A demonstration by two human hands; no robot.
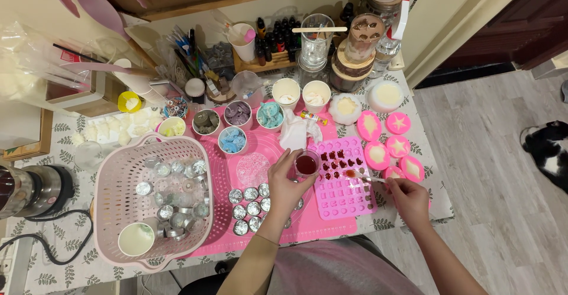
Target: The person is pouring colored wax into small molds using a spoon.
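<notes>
My left hand (287, 182) holds a small clear cup of dark red liquid (306, 164) just left of a pink silicone mould tray (343, 197). My right hand (407, 197) grips a thin dropper (362, 177) whose reddish tip rests over the tray's cells. Several cells in the tray's upper rows are filled with dark red liquid; the lower rows look unfilled. Both hands work above a pink mat (307, 227) on the leaf-patterned table.
A pink basket (115, 182) of small tins and a white cup stands at left. Round tins (249, 207) sit by my left wrist. Cups of coloured wax pieces (232, 139), pink moulds (397, 147), bottles and jars crowd the back. A black-and-white cat (547, 150) lies on the floor at right.
</notes>
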